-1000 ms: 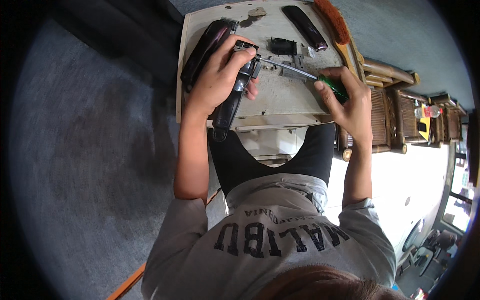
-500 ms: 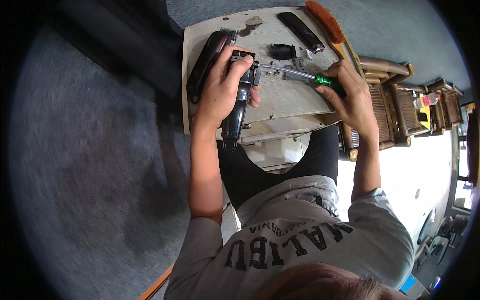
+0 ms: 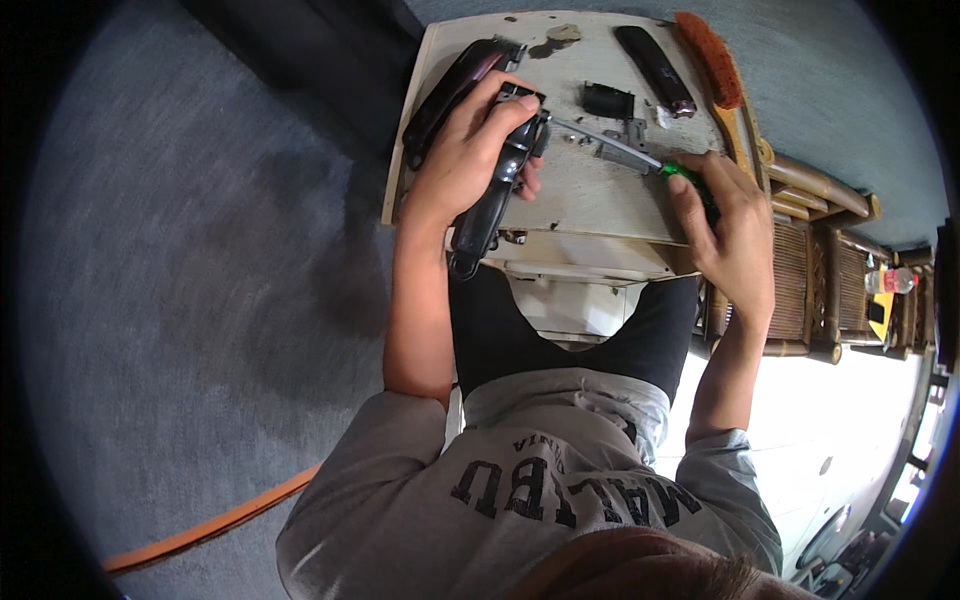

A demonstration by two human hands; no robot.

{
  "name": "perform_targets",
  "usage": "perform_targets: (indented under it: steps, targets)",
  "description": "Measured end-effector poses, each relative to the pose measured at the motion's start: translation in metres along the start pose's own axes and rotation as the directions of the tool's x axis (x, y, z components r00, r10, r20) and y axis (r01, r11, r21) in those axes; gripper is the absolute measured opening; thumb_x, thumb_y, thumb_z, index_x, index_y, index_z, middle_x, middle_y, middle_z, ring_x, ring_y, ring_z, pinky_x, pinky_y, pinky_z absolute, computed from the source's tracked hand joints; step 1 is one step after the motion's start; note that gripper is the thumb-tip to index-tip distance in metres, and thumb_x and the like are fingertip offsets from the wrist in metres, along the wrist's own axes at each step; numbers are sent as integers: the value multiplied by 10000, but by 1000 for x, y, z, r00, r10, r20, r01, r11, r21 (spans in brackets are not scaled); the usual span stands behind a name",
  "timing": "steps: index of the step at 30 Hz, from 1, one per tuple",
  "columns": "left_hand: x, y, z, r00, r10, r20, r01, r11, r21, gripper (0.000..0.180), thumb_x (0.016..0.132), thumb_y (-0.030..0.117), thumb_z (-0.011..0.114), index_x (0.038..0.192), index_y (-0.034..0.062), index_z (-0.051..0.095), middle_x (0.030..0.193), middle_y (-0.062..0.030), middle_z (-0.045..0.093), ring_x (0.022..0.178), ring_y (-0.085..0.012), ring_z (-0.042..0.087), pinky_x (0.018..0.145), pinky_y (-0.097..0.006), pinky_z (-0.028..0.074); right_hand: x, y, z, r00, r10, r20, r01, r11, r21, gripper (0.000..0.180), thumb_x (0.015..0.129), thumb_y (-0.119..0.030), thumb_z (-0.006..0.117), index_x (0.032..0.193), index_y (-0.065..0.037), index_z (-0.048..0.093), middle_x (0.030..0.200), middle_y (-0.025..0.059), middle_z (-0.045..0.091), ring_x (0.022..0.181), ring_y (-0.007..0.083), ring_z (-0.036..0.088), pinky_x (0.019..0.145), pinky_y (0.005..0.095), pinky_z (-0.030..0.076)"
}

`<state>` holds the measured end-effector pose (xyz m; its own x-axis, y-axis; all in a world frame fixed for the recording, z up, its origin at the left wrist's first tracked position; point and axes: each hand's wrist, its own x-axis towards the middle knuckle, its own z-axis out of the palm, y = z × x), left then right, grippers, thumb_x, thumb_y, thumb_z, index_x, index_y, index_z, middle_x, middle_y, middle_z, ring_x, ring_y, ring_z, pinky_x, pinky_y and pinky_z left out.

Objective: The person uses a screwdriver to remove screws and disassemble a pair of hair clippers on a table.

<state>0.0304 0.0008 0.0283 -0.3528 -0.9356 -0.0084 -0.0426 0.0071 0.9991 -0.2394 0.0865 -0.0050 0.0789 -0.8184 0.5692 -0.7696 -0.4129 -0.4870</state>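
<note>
My left hand is closed around a black hair clipper, its thumb pressing near the blade end, which points away from me. In my right hand is a screwdriver with a green handle, its shaft slanting left. The screwdriver's tip meets the side of the clipper close to the blade end; exactly what it touches is too small to tell. A second, dark maroon clipper lies on the table just beyond my left hand. Between my hands lie a black plastic part, a grey metal part and several tiny pieces.
On the pale wooden table, a dark maroon cover and an orange-bristled brush lie at the far right. A drawer shows below the front edge. To the right stand bamboo seats with a bottle.
The whole view has shifted, so the table appears farther right. Both hands keep their grips, and the screwdriver still reaches the clipper's side at a slightly steeper slant.
</note>
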Motion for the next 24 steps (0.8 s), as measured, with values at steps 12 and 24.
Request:
perform_targets:
  steps: [12,24]
  targets:
    - [-1,-7,-1,999,47,14,-47,999,17,294,1059,306,635,1231,68,638,774,-115,690,577,-173,694,540,-319,583,-4,2,6,998,11,-69,-11,1000,2,234,935,-80,807,1089,15,659,1021,121,681,1002,239,686,916,335,533]
    - [1,-9,3,997,75,-23,-76,996,-44,303,1059,324,643,1229,75,611,779,-135,683,573,-181,691,515,-329,574,-2,4,2,1000,-7,-1,7,999,-43,278,972,-215,790,1140,3,748,961,149,710,873,291,709,790,401,544]
